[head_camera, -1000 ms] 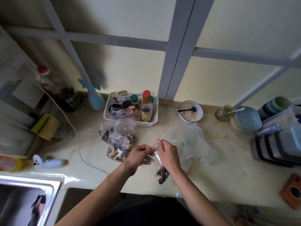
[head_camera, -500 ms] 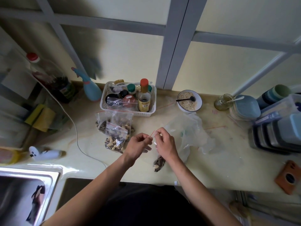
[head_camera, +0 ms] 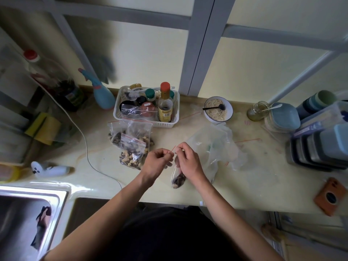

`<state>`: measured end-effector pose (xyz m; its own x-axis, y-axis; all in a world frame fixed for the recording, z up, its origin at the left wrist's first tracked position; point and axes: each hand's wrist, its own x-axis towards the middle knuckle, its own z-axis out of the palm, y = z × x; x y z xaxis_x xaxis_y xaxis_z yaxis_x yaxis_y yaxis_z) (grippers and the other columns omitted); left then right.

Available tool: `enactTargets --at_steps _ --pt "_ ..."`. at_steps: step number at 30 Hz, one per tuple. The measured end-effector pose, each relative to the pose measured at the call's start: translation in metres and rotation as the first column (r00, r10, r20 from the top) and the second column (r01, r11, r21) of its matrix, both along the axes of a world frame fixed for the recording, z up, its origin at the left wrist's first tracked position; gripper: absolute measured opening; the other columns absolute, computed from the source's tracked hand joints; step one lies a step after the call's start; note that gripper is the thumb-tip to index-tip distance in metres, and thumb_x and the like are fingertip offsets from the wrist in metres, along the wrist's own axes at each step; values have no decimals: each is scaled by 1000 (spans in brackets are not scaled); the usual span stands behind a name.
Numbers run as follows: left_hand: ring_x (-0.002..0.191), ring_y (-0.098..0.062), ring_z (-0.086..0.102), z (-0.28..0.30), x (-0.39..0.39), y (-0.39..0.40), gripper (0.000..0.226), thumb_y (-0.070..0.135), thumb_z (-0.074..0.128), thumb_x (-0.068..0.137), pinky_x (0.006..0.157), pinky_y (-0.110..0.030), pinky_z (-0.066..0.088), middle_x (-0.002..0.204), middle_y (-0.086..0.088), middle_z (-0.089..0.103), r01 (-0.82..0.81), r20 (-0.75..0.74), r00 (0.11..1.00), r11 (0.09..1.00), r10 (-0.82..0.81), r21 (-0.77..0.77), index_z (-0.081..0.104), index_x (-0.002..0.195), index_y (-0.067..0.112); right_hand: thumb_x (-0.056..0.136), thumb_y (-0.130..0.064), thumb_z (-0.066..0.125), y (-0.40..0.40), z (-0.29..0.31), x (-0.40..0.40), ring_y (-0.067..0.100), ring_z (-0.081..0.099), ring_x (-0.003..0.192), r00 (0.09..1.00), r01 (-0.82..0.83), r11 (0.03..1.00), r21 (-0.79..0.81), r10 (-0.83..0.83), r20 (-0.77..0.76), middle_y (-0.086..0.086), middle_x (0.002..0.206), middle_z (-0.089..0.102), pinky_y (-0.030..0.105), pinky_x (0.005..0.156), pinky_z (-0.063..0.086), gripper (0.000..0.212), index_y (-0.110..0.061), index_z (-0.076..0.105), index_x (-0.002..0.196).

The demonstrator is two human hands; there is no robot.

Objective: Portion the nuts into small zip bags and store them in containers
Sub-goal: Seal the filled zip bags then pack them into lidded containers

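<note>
Overhead: a person stands at a kitchen counter (head_camera: 244, 193), both forearms reaching out over its front edge.
Left hand: the left hand (head_camera: 157, 162) has its fingers curled, pinching the red-lined top strip of a small zip bag (head_camera: 178, 178) at its left end.
Right hand: the right hand (head_camera: 189, 161) pinches the same strip just beside the left hand, fingers curled over the bag's mouth.
Small bag: it hangs down from the two hands, lifted above the counter, with dark seeds and pale nuts gathered at its bottom, below and between the wrists.
Filled bags: a pile of filled bags (head_camera: 132, 147) of nuts and seeds lies on the counter just left of the left hand, apart from it.
Large bag: a crumpled clear plastic bag (head_camera: 218, 146) lies on the counter behind and to the right of the right hand.
Background: a white basket (head_camera: 165, 123) of bottles stands behind the pile; a bowl (head_camera: 228, 113) of oats with a black spoon sits to its right.
Containers: stacked storage containers (head_camera: 320, 147) sit at the counter's far right, well apart from the hands.
Lower left: a steel sink (head_camera: 28, 210).
</note>
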<state>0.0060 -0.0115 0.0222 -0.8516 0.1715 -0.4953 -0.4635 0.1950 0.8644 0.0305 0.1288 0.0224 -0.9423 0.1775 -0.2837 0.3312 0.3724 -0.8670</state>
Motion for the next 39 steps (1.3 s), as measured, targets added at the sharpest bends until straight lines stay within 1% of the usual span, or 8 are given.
enactTargets --at_steps 5,9,13,19,21,24,27,39 --pt "71 -23 70 -5 5 -2 14 23 69 90 64 -25 54 76 -6 72 -20 -112 994 995 9 -96 70 82 12 102 -20 51 2 -5 3 21 64 60 998 -13 1000 20 14 -67 0 73 63 38 64 55 16 -19 58 88" --pt "66 -14 67 -3 9 2 15 28 72 89 64 -26 52 71 0 72 -23 -162 987 991 2 -130 69 77 18 102 -19 51 2 -11 3 17 64 73 997 -25 999 20 26 -76 -7 79 67 39 71 57 16 -17 60 89" --pt "77 -31 70 -3 10 3 19 31 71 88 73 -43 57 73 -4 71 -52 -135 990 993 37 -108 67 74 18 103 -16 50 0 -7 3 14 62 67 996 -43 998 36 45 -73 -10 72 63 35 70 53 16 -14 59 89" --pt "73 -31 68 -1 12 4 29 43 67 79 76 -49 56 75 -12 69 -78 -120 991 993 67 -89 66 74 15 101 -15 52 -2 -6 3 14 63 66 995 -48 998 52 52 -86 -8 73 64 36 71 52 16 -14 59 87" --pt "67 -23 63 0 13 4 32 44 68 78 70 -46 55 73 -14 68 -83 -119 990 993 73 -82 65 74 13 101 -17 55 -2 -8 5 15 66 69 997 -14 1000 5 15 -78 -7 78 68 35 69 55 15 -16 61 87" --pt "59 -10 54 4 15 4 24 31 69 85 58 -28 45 63 -1 61 -91 -156 985 989 72 -116 63 74 10 99 -18 60 -3 -11 8 14 69 73 998 35 997 -68 -39 -58 -6 85 72 38 72 59 11 -18 63 89" --pt "56 -8 49 3 16 3 18 21 67 88 54 -18 41 63 0 60 -106 -195 978 983 76 -153 62 74 11 98 -17 61 -4 -10 7 13 71 72 998 55 989 -136 -59 -23 -5 88 73 43 75 60 8 -16 64 90" --pt "53 -5 46 4 19 4 20 19 68 88 52 -16 39 59 8 57 -94 -231 971 985 58 -147 62 71 9 97 -14 62 -1 -4 9 9 68 67 999 28 991 -133 -31 -24 -2 80 71 41 74 57 9 -15 63 88"
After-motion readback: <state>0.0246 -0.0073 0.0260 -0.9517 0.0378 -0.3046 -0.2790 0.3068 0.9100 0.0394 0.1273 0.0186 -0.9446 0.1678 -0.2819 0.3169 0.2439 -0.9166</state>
